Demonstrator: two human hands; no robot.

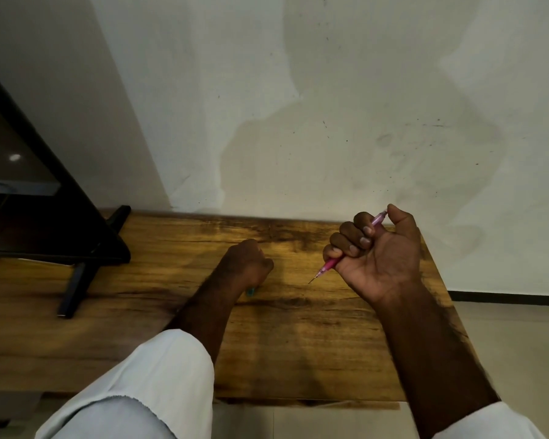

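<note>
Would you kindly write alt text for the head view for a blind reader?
A right hand grips a pink pen, thumb on its end, tip pointing down over a wooden table. The left hand lies curled on it, a teal thing showing under it.

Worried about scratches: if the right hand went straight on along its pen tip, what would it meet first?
Likely the wooden table, short of the left hand; the pink pen in the right hand points down-left, height unclear.

Left grip (246,264) on worktop (298,343) centre; small object (251,291) in it, showing at its 6 o'clock edge. Right grip (377,248) at 3 o'clock, above worktop, pen (328,265) in it, tip toward 8 o'clock. Screen (29,185) on stand (73,289) at 9 o'clock. Wall (298,122) behind, 12 o'clock.
</note>
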